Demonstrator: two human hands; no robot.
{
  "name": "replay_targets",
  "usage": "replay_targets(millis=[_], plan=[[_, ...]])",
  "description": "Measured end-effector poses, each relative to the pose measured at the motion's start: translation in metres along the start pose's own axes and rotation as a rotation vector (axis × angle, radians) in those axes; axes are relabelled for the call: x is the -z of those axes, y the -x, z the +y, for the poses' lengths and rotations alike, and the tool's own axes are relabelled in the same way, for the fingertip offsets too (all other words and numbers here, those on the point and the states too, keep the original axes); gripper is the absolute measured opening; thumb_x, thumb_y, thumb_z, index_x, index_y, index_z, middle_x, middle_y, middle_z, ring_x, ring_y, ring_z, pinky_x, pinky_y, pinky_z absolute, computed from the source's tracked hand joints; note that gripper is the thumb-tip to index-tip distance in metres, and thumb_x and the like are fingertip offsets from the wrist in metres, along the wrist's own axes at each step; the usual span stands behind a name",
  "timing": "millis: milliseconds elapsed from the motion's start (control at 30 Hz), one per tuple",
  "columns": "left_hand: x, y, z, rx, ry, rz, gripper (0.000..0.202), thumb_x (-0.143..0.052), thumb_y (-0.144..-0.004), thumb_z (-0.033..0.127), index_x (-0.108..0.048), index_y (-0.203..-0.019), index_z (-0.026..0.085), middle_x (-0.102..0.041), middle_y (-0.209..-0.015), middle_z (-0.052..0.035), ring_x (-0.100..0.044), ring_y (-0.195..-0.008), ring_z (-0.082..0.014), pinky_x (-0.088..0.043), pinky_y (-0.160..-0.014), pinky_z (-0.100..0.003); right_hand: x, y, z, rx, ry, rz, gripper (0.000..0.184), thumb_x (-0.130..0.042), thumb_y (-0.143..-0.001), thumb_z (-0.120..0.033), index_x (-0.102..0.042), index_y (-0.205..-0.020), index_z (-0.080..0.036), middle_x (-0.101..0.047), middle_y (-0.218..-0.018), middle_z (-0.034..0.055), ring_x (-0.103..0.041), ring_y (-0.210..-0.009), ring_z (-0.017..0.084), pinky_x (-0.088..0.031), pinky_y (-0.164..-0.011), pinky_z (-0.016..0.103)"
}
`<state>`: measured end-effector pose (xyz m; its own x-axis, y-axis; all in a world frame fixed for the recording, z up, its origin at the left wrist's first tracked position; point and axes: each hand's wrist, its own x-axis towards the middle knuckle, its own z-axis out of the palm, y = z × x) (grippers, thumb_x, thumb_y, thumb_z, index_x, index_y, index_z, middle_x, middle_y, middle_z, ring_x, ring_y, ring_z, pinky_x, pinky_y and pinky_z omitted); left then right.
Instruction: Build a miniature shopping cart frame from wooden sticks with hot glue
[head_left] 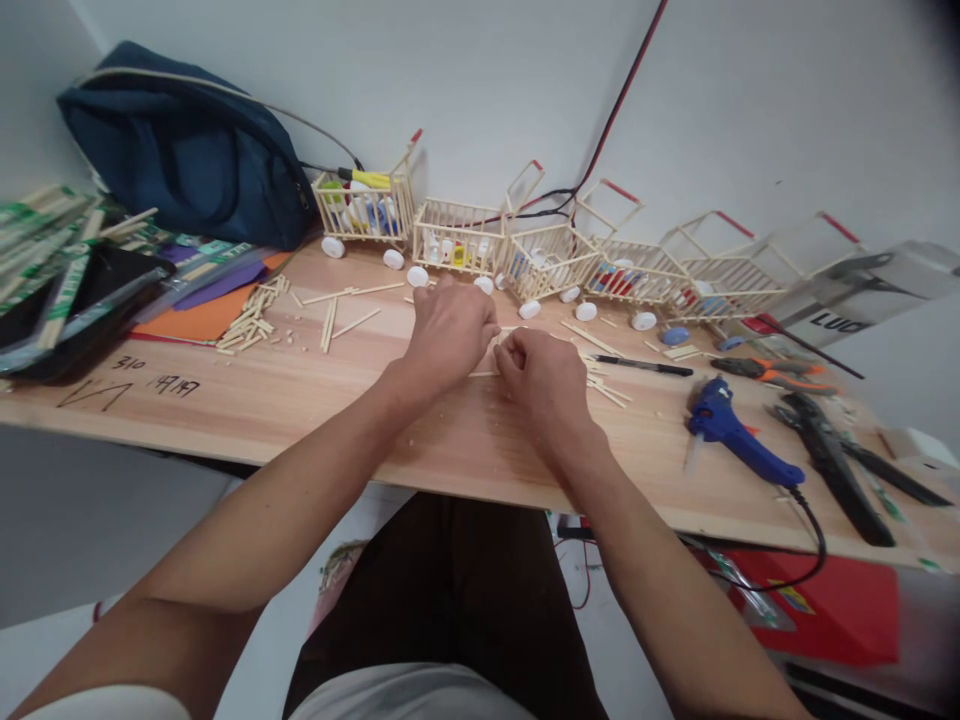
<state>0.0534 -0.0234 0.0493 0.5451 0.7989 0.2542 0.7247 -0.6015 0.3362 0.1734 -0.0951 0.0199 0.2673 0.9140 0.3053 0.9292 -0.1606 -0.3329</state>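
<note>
My left hand (450, 330) and my right hand (544, 375) rest side by side on the wooden tabletop (315, 410), both with fingers curled down. They press on thin wooden sticks (486, 374) lying between them; only stick ends show past the knuckles. More loose sticks (604, 385) lie just right of my right hand. Behind the hands stands a row of small stick-built carts (457, 235) with white bottle-cap wheels.
A blue glue gun (739, 440) with its cord, a black pen (649, 367), orange-handled pliers (780, 372) and black cutters (832, 455) lie at the right. A stick pile (251, 318), coloured paper (202, 315), packs and a dark blue bag (184, 150) fill the left.
</note>
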Motion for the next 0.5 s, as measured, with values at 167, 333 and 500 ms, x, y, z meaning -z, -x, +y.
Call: replay_targets(millis=[167,333,500], plan=[[-0.0018,-0.0006,-0.0020,-0.010,0.009,0.017,0.016,-0.059,-0.084,0.021,-0.073,-0.078,0.018,-0.072,-0.087,-0.0105,-0.054,-0.101,-0.0298,-0.036,-0.088,-0.046,-0.0016,0.0001,0.0000,0.011,0.020,0.011,0.023,-0.051,-0.088,-0.027,-0.061,-0.068,-0.020,-0.060,-0.067,0.0031,-0.041,-0.060,0.015,-0.020,-0.057,0.029],[-0.0033,-0.0018,-0.0046,-0.022,0.025,0.037,0.015,-0.060,-0.083,0.022,-0.072,-0.075,0.019,-0.072,-0.085,-0.0093,-0.054,-0.097,-0.0287,-0.037,-0.087,-0.046,-0.0010,0.0013,-0.0008,0.018,0.038,0.017,0.023,-0.050,-0.089,-0.027,-0.063,-0.071,-0.019,-0.063,-0.070,0.0045,-0.044,-0.060,0.016,-0.020,-0.057,0.029],[-0.0024,-0.0025,-0.0050,-0.019,0.050,0.008,0.015,-0.061,-0.083,0.024,-0.072,-0.075,0.018,-0.071,-0.083,-0.0093,-0.056,-0.097,-0.0289,-0.036,-0.087,-0.046,-0.0007,0.0011,-0.0007,0.007,0.041,0.014,0.023,-0.051,-0.089,-0.027,-0.063,-0.071,-0.019,-0.063,-0.070,0.0043,-0.044,-0.061,0.016,-0.021,-0.057,0.028]])
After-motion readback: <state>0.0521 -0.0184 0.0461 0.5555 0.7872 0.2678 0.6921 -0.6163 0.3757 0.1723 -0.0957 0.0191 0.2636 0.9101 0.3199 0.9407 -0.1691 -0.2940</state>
